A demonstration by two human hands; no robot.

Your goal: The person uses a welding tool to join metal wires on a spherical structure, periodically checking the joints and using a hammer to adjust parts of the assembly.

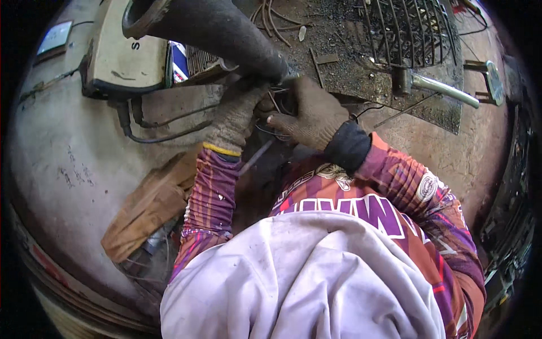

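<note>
A thick dark metal pipe (217, 34), wide at its far left end and tapering toward me, slants over the work surface. Its narrow end comes down right at my two gloved hands. My left hand (240, 107), in a grey-brown knit glove with a yellow cuff edge, is curled just below that end, its fingers mostly hidden. From the right, my right hand (316, 113) in a brown glove with a black cuff closes in, thumb pointing left. Thin dark bent wires (278, 101) show between the hands. What either hand grips is too hidden to name.
A dirty metal plate (339, 79) carries curved rods (276, 22), grit and a barred metal rack (409, 31). A hammer (402, 82) with a pale metal handle lies at its right. Left stand a beige machine (127, 51) with cables (164, 135) and a brown cloth (149, 209).
</note>
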